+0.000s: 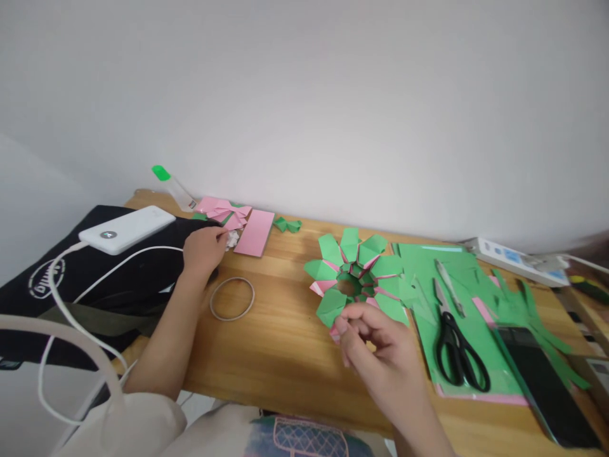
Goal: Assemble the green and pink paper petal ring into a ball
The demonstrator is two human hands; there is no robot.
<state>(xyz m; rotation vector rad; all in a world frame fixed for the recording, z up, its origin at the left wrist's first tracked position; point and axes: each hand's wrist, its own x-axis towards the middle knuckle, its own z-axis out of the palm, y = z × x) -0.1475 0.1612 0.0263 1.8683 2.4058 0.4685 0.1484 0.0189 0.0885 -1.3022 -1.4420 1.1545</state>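
A ring-shaped origami flower (349, 236) of folded green and pink paper pieces sits at the middle of the table, with a round hole at its centre. My right hand (380, 346) pinches its near edge, at a green petal with pink below it. Over on the left, my left hand (205, 249) has its fingers pressed together beside a crumpled white scrap (233, 239); whatever is between the fingertips is hidden. Just past them lie folded pink paper pieces (235, 214) and a flat pink paper rectangle (255, 233). A small folded green piece (288, 225) rests to their right.
Black scissors (457, 349) and a cutter (450, 287) lie on green paper sheets (423, 254) at right, near a phone (547, 381) and power strip (518, 261). A glue bottle (176, 188), bangle-like ring (232, 298), and cabled power bank (127, 228) on black cloth (95, 285) are left.
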